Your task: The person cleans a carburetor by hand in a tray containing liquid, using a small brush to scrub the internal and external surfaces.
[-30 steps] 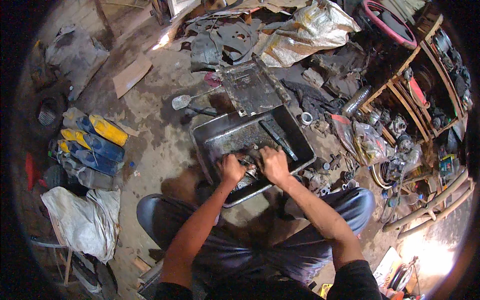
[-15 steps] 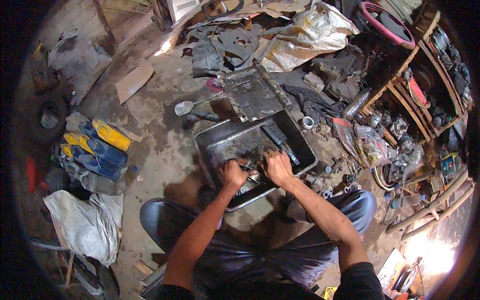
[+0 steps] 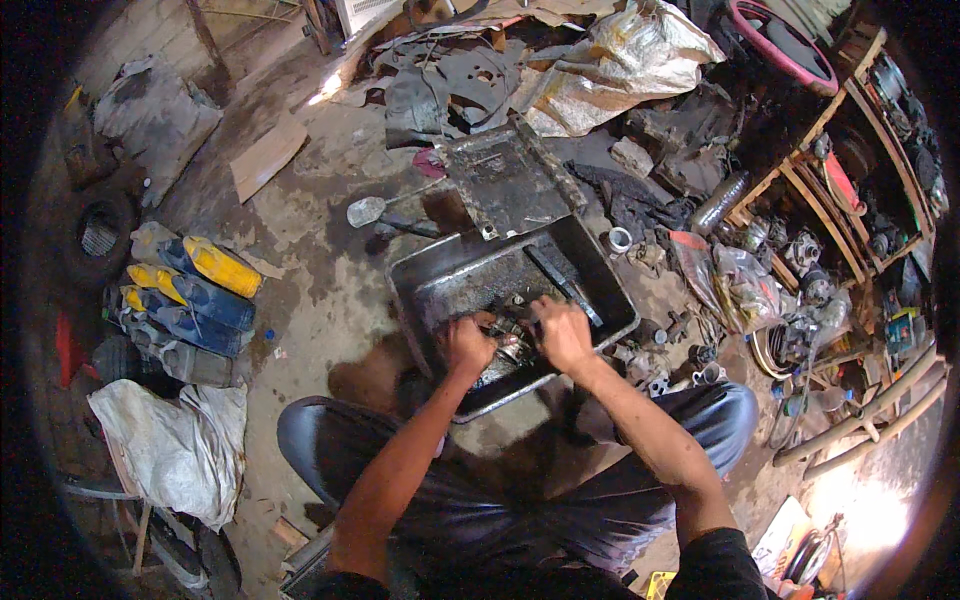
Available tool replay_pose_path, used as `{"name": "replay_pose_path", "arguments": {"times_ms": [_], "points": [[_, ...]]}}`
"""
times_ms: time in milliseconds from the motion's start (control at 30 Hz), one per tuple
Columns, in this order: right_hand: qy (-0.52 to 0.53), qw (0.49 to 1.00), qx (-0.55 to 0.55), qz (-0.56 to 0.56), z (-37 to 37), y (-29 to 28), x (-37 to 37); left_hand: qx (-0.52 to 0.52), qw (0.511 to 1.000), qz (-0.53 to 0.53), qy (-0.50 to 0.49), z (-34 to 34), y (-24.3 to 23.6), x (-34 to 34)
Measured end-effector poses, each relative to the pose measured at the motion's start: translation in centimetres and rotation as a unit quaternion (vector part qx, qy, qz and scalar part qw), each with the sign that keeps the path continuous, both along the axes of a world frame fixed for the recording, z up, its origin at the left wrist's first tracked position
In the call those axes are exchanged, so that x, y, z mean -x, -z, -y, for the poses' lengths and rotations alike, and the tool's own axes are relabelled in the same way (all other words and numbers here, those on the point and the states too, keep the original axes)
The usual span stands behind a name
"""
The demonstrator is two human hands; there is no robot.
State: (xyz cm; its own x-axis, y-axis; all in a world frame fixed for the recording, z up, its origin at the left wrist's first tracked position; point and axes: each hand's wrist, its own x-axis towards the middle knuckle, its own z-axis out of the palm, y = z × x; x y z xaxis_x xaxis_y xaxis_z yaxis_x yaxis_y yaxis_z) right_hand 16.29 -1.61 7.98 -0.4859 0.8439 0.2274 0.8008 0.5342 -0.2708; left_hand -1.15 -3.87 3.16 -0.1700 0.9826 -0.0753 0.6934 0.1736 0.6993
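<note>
A black rectangular tub [image 3: 405, 300] with dark, wet-looking grime inside stands on the ground in front of my crossed legs. Inside it, my left hand [image 3: 468, 345] has its fingers curled round one side of a greasy metal machine part [image 3: 512, 343]. On the opposite side, my right hand [image 3: 563, 335] grips the same part with bent fingers. Its lower face shines; the fingers hide much of its shape, so its exact kind does not show. A long dark bar [image 3: 563, 285] lies along the tub's right side, close to my right hand.
A dirty flat metal panel [image 3: 505, 180] leans at the tub's far edge. Left of it lies a brush-like tool with a pale end [image 3: 367, 211]. Several blue-and-yellow containers [image 3: 215, 290] stand left. Loose metal parts, a white ring [image 3: 618, 240] and plastic bags [image 3: 745, 285] crowd the right.
Both hands have turned the metal part slightly, so more of its shiny underside shows between them. My right hand has shifted a little to the right.
</note>
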Motion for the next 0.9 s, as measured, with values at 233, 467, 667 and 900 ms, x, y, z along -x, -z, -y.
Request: {"name": "replay_pose_path", "arguments": {"times_ms": [233,467,667,900], "points": [[-0.002,0.998,-0.006,0.058,0.5,0.1,1.1,0.046,0.999,-0.013,-0.023,0.3,-3.5,-0.8],[-0.005,0.999,0.038,-0.026,0.4,-0.5,2.0,-0.003,1.0,0.002,-0.026,0.0,0.2,0.3],[0.048,0.996,0.063,-0.049,-0.3,-0.1,1.0,-0.057,0.998,-0.006,-0.012,0.3,0.6,0.1],[0.067,0.985,0.135,-0.088,-1.2,-0.3,0.7,0.032,0.999,0.011,-0.035,-0.1,0.0,0.1]]}}
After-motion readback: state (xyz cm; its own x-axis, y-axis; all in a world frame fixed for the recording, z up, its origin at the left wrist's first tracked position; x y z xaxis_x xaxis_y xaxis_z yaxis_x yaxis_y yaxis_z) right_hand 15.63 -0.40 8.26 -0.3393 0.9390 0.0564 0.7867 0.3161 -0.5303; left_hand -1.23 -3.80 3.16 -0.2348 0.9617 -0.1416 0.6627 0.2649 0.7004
